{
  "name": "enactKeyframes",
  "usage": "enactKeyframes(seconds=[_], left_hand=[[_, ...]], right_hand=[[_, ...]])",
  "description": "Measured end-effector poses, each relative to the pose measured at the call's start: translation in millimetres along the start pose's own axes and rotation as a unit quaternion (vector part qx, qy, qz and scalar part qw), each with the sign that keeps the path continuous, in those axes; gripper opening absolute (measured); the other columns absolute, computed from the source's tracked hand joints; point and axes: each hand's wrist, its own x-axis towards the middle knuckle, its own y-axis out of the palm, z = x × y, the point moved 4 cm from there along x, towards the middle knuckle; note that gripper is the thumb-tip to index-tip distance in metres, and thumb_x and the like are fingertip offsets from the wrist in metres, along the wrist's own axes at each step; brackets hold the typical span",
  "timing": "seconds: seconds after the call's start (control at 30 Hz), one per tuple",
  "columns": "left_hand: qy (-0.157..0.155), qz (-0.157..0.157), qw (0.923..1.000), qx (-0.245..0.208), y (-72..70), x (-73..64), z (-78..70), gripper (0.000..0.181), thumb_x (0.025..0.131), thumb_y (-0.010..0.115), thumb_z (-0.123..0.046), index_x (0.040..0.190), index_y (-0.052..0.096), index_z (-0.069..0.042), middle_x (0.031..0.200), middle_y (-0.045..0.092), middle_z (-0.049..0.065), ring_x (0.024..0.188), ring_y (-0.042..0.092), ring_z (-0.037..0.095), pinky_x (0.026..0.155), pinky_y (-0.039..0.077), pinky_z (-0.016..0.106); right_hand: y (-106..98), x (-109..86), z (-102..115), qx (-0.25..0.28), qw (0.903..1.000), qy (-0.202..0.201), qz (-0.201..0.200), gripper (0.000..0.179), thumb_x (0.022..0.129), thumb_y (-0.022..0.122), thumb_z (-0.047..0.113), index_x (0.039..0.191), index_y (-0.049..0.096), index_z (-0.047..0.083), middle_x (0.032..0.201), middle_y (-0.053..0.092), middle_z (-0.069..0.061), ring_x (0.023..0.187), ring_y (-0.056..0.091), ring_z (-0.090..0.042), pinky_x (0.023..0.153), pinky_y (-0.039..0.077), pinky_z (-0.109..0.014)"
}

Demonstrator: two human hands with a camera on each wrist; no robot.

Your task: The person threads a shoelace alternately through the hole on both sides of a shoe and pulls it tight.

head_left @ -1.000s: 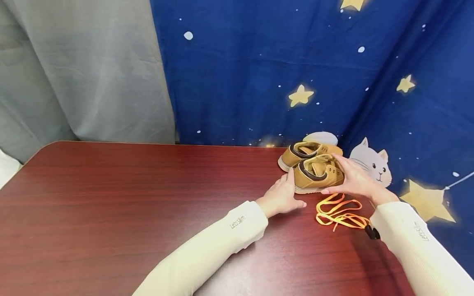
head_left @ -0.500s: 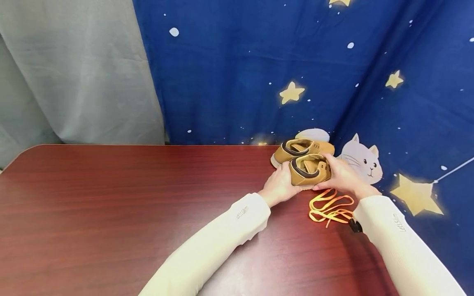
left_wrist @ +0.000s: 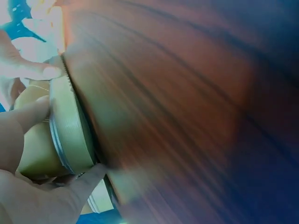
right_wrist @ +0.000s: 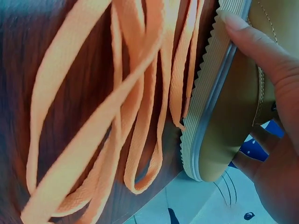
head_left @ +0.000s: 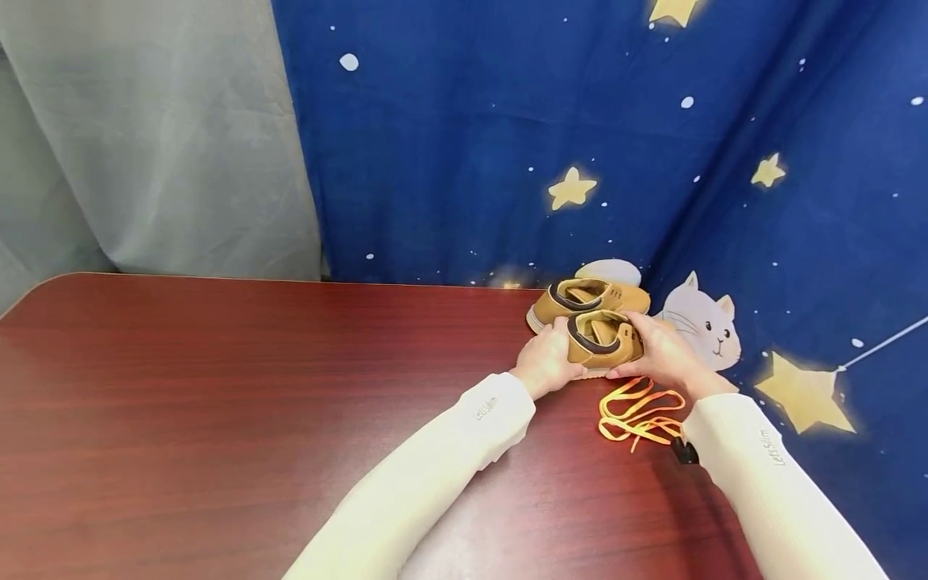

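The near tan shoe (head_left: 607,354) is held between both hands at the table's right back. My left hand (head_left: 548,360) grips its heel end, with thumb and finger on the pale sole (left_wrist: 70,126) in the left wrist view. Round the toe end my right hand (head_left: 665,352) holds on; its thumb (right_wrist: 261,44) presses the ridged sole edge in the right wrist view. Whether the sole touches the table cannot be told. A second tan shoe (head_left: 551,308) stands just behind. Orange shoelaces (head_left: 641,419) lie looped on the table below the right hand.
The dark red wooden table (head_left: 254,403) stretches left and forward. A blue star-patterned curtain (head_left: 449,161) and a grey curtain (head_left: 203,161) hang behind it. A white cat-shaped figure (head_left: 706,326) is at the right edge.
My left thumb has come in against the near shoe's heel, and both hands now hold that shoe. The view has shifted a little. The laces and far shoe stay put.
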Motion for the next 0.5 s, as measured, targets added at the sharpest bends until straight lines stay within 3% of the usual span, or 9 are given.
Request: enactKeyframes(seconds=[0.27, 0.5], left_hand=[[0.013, -0.008, 0.9998, -0.011, 3.9, -3.6, 9.6, 0.058, 0.085, 0.081, -0.036, 0.13, 0.05, -0.015, 0.123, 0.069, 0.004, 0.11, 0.07, 0.026, 0.091, 0.055, 0.037], [0.038, -0.014, 0.9992, 0.0, -17.7, -5.9, 4.6, 0.051, 0.086, 0.081, -0.036, 0.125, 0.056, -0.015, 0.117, 0.073, 0.006, 0.104, 0.072, 0.029, 0.086, 0.056, 0.039]], right_hand=[[8.9, -6.6, 0.4, 0.018, 0.9998, -0.005, 0.002, 0.095, 0.065, 0.095, 0.039, 0.14, 0.048, 0.004, 0.127, 0.063, -0.024, 0.114, 0.06, -0.04, 0.099, 0.046, -0.058], [-3.3, -6.0, 2.0, 0.031, 0.9995, -0.007, -0.002, 0.093, 0.066, 0.095, 0.038, 0.14, 0.049, 0.005, 0.127, 0.063, -0.022, 0.113, 0.06, -0.039, 0.097, 0.046, -0.056]])
